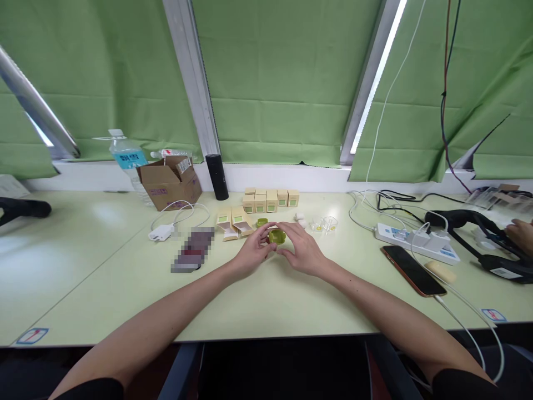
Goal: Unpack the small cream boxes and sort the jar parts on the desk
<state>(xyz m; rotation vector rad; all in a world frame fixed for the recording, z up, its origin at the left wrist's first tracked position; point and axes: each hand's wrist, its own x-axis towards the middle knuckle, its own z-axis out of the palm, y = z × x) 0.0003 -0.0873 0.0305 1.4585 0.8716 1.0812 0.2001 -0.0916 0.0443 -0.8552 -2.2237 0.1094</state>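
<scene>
A small olive-green plastic container (277, 237), its hollow side facing me, is between my two hands just over the table. On its left side, my left hand (252, 253) grips it with thumb and fingers. My right hand (303, 249) curves around the other side, fingertips at the far rim and thumb at the near one. Just behind them lies a smaller green piece (262, 222). Two opened cream cartons (224, 221) lie to the left of it. To the right are white round pieces (300, 219) and clear plastic cups (323, 224).
Several closed cream boxes (271, 201) stand behind. At left are a pixelated phone-like object (194, 250), a white charger (161, 232), a cardboard box (169, 186) and a black cylinder (217, 178). At right: a power strip (416, 243), a phone (412, 270), cables and another person's hand (520, 234).
</scene>
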